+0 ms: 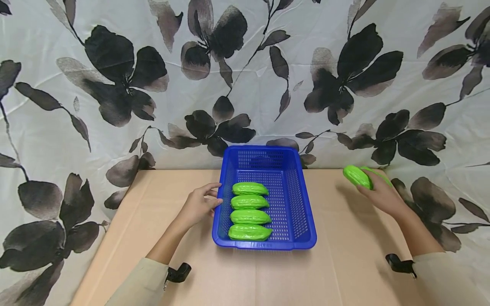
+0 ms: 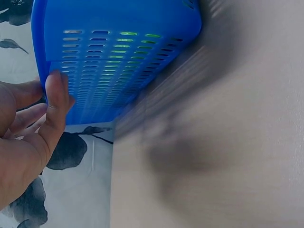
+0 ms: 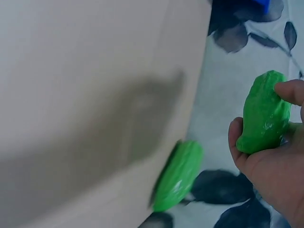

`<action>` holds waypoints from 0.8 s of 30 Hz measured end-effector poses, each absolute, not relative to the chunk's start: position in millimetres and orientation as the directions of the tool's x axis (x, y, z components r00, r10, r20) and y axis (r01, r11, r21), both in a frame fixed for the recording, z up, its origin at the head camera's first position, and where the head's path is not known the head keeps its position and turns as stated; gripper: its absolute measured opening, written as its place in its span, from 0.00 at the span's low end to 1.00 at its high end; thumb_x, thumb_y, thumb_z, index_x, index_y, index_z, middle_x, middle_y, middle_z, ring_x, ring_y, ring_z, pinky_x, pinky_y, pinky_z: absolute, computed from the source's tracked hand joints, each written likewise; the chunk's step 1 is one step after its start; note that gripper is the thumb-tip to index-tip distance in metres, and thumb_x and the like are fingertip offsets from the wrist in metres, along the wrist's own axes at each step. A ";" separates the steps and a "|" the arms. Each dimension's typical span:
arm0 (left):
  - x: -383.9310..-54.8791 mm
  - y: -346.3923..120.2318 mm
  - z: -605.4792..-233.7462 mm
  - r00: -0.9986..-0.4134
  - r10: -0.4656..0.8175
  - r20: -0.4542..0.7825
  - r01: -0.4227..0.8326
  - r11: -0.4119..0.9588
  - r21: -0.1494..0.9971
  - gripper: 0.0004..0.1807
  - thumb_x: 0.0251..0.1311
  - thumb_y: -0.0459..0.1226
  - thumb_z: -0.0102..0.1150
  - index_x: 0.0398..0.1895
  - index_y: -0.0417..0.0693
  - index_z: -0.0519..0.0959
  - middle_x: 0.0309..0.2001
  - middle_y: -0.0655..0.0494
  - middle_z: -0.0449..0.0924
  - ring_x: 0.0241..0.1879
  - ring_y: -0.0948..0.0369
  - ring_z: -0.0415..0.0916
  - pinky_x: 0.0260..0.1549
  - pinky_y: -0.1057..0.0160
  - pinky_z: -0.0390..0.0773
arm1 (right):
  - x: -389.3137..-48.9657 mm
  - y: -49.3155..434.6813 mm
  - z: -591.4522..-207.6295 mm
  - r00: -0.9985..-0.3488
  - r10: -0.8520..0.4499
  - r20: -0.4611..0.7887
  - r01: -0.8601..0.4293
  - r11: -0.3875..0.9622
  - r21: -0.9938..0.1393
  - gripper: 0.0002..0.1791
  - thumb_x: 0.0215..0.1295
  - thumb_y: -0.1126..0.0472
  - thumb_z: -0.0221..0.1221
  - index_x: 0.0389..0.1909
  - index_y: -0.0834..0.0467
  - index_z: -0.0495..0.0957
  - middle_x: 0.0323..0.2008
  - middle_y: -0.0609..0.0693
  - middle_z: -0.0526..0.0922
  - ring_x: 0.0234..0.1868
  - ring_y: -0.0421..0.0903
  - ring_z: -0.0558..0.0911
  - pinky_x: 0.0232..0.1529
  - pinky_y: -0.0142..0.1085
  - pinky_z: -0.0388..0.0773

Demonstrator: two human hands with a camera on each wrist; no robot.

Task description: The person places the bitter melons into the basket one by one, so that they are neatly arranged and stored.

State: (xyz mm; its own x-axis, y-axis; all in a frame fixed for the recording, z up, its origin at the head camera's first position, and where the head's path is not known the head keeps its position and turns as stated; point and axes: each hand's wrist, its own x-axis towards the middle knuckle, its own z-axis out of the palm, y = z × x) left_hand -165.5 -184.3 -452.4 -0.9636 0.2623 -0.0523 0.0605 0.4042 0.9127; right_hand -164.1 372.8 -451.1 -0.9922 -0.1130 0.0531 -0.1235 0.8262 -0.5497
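Observation:
My left hand [image 1: 197,206] is at the left side of a blue plastic basket [image 1: 306,221], its thumb and fingers pinching the rim. The left wrist view shows the thumb on the slotted outer wall of the basket [image 2: 128,61]. Several shiny green bitter gourds [image 1: 249,216] lie in a column along the basket's left half. Off to the right, my right hand [image 1: 379,195] grips another green bitter gourd [image 3: 266,111], raised above the table. One more bitter gourd [image 3: 179,175] lies by the table's edge, mostly hidden behind the right hand in the head view.
The beige table [image 1: 260,276] ends at the back against a white cloth [image 1: 275,102] printed with dark flowers. Black wrist cameras sit on both forearms, the left camera [image 1: 178,272] and the right camera [image 1: 400,263], low over the table.

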 end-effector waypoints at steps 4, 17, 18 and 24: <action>-165.8 -185.0 -451.6 -0.962 0.269 -0.045 0.068 0.396 0.915 0.30 0.67 0.28 0.64 0.71 0.38 0.71 0.50 0.35 0.83 0.27 0.60 0.84 0.24 0.56 0.90 | -174.7 354.3 -439.0 -0.990 -0.143 0.012 -0.125 0.817 -0.562 0.36 0.78 0.58 0.54 0.77 0.72 0.53 0.62 0.71 0.69 0.55 0.64 0.72 0.49 0.55 0.72; -167.1 -185.7 -452.9 -0.962 0.272 -0.038 0.073 0.389 0.918 0.30 0.66 0.28 0.65 0.71 0.38 0.72 0.50 0.34 0.83 0.27 0.60 0.84 0.22 0.59 0.89 | -201.0 286.4 -400.5 -0.964 -0.260 0.050 -0.238 0.768 -0.595 0.36 0.68 0.69 0.55 0.76 0.67 0.59 0.67 0.67 0.69 0.59 0.61 0.69 0.56 0.56 0.71; -167.2 -185.9 -453.0 -0.961 0.273 -0.038 0.074 0.389 0.918 0.30 0.66 0.28 0.65 0.71 0.38 0.72 0.50 0.34 0.83 0.27 0.60 0.84 0.22 0.58 0.89 | -203.2 281.4 -398.6 -0.960 -0.276 0.053 -0.252 0.762 -0.596 0.35 0.69 0.69 0.56 0.76 0.67 0.59 0.67 0.66 0.69 0.59 0.61 0.70 0.57 0.56 0.71; -167.0 -185.4 -452.7 -0.961 0.272 -0.041 0.070 0.389 0.919 0.30 0.66 0.28 0.65 0.71 0.38 0.72 0.50 0.35 0.83 0.27 0.60 0.84 0.23 0.58 0.89 | -219.1 253.7 -390.4 -0.929 -0.368 0.043 -0.318 0.733 -0.601 0.35 0.70 0.69 0.58 0.76 0.67 0.60 0.65 0.65 0.72 0.59 0.60 0.73 0.60 0.56 0.74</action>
State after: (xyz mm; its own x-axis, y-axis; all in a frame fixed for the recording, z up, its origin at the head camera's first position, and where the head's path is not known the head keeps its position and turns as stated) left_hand -167.0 -185.4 -452.7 -0.9614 0.2719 -0.0415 0.0703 0.3887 0.9187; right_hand -219.1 253.7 -390.4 -0.9288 -0.3680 0.0427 -0.3183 0.7335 -0.6006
